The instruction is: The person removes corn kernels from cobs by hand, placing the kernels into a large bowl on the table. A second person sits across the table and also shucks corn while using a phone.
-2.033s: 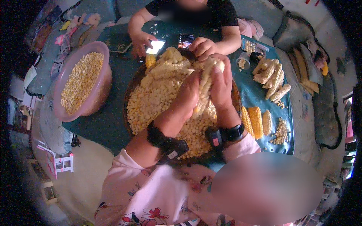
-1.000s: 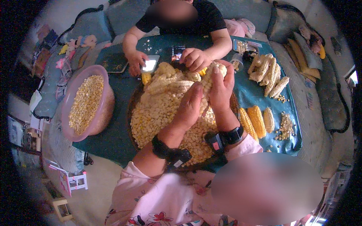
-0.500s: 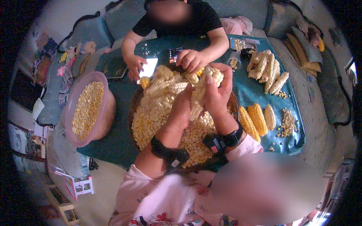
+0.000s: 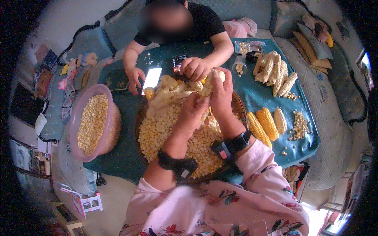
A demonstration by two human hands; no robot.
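Both my hands are over a round woven basket (image 4: 243, 114) heaped with loose corn kernels (image 4: 157, 131). My right hand (image 4: 222, 92) is wrapped around a pale corn cob (image 4: 207, 90), whose far end shows by the fingertips. Against the cob's near side, my left hand (image 4: 192, 112) is closed with its thumb and fingers bent. The fingers hide much of the cob. More pale cobs (image 4: 170, 96) lie on the kernels at the basket's far side. Across the table, another person's hand (image 4: 195, 69) reaches to the basket's far edge; their other hand (image 4: 134, 80) is near a lit phone (image 4: 152, 80).
A pink tub (image 4: 112, 133) of kernels stands at the left. On the right of the green-covered table (image 4: 260, 94) are yellow ears (image 4: 267, 122), a pile of stripped cobs (image 4: 271, 70), a kernel heap (image 4: 300, 125) and a tipped clear cup (image 4: 239, 66).
My left hand has shifted slightly down along the cob, with its fingers more curled. My right hand stays around the cob. The view has shifted a little, and the person opposite leans left.
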